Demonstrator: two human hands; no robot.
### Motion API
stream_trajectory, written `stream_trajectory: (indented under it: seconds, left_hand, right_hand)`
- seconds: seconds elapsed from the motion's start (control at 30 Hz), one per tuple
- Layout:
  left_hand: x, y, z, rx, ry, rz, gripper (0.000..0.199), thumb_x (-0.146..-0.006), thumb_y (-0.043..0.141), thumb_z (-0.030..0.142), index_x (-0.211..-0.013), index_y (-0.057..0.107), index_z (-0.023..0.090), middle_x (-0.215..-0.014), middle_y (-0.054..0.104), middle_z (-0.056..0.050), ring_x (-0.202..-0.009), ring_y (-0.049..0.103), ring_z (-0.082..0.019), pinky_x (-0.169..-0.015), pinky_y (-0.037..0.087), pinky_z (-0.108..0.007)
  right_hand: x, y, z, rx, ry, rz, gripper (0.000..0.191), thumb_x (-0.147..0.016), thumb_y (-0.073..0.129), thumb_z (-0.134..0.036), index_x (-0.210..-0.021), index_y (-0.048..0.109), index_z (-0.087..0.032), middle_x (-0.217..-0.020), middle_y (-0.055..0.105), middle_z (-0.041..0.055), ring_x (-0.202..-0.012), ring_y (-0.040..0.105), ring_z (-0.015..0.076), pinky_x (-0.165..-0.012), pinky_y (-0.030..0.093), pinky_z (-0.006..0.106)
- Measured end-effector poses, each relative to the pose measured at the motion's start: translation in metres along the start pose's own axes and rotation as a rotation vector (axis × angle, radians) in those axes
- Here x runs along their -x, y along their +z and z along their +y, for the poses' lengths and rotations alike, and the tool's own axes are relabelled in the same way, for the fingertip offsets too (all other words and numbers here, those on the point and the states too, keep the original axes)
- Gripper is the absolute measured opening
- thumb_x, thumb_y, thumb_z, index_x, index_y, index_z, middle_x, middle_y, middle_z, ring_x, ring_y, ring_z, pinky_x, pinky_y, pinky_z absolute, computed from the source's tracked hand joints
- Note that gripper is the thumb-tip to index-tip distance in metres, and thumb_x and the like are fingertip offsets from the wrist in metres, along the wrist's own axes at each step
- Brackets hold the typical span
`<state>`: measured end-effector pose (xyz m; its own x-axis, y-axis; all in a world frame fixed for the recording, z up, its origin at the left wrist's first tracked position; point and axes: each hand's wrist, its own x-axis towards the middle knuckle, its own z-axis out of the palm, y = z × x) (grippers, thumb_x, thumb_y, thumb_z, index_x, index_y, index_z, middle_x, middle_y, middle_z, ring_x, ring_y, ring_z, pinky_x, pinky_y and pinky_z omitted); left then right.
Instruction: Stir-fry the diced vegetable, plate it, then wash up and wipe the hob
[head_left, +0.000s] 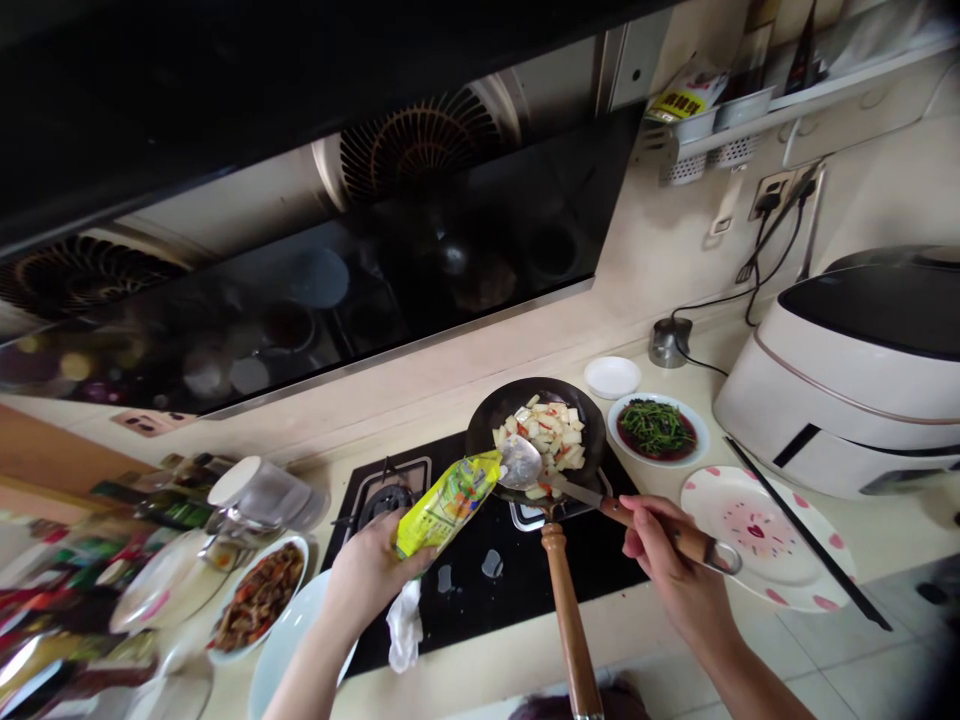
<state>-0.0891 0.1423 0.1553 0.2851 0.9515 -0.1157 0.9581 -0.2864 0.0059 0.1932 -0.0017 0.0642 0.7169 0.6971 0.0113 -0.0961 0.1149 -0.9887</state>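
My left hand (382,565) is closed round a yellow-green seasoning pouch (454,500), tilted so that its spout end meets the bowl of a metal ladle (520,463). The ladle's wooden handle (686,540) is gripped in my right hand (667,570). Beneath the ladle sits a dark wok (484,425) holding pale chopped pieces with red bits (555,430). Its wooden handle (568,610) points toward me. Whether anything is flowing from the pouch, I cannot tell.
Right of the wok stand a white saucer (612,377), a bowl of greens (701,445), a heart-patterned plate (705,490) with black chopsticks (810,540), and a white appliance (847,380). Left are a meat dish (259,600) and bottles (169,510). A range hood (450,240) hangs above.
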Motion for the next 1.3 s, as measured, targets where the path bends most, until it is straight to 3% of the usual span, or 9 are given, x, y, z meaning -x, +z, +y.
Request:
stream_trajectory:
  seconds: [0.5, 0.97, 1.3]
  left_hand:
    - [0.0, -0.012, 0.014, -0.058, -0.023, -0.065, 0.027, -0.075, 0.058, 0.041, -0.093, 0.062, 0.021, -0.093, 0.071, -0.007, -0.082, 0.066, -0.022, -0.063, 0.038, -0.025]
    - [-0.011, -0.023, 0.03, -0.159, 0.03, -0.046, 0.03, -0.074, 0.056, 0.045, -0.094, 0.063, 0.023, -0.087, 0.071, -0.007, -0.078, 0.066, -0.024, -0.059, 0.036, -0.026]
    - [-0.015, -0.032, 0.043, -0.205, 0.042, -0.054, 0.033, -0.075, 0.057, 0.042, -0.101, 0.062, 0.023, -0.093, 0.072, -0.009, -0.085, 0.067, -0.026, -0.06, 0.037, -0.027]
  right_hand:
    - [-0.004, 0.002, 0.005, 0.022, -0.013, -0.028, 0.039, -0.08, 0.057, -0.056, -0.09, 0.064, -0.02, -0.058, 0.057, -0.0005, -0.054, 0.057, 0.0149, -0.05, 0.049, 0.025]
    - [-0.003, 0.003, 0.004, -0.004, -0.052, -0.059, 0.036, -0.08, 0.057, -0.055, -0.087, 0.065, -0.02, -0.056, 0.058, -0.0001, -0.052, 0.058, 0.0149, -0.046, 0.047, 0.023]
    - [-0.004, 0.001, 0.006, -0.008, -0.068, -0.067, 0.034, -0.082, 0.056, -0.052, -0.088, 0.064, -0.02, -0.056, 0.058, -0.0005, -0.052, 0.057, 0.0141, -0.046, 0.047, 0.023]
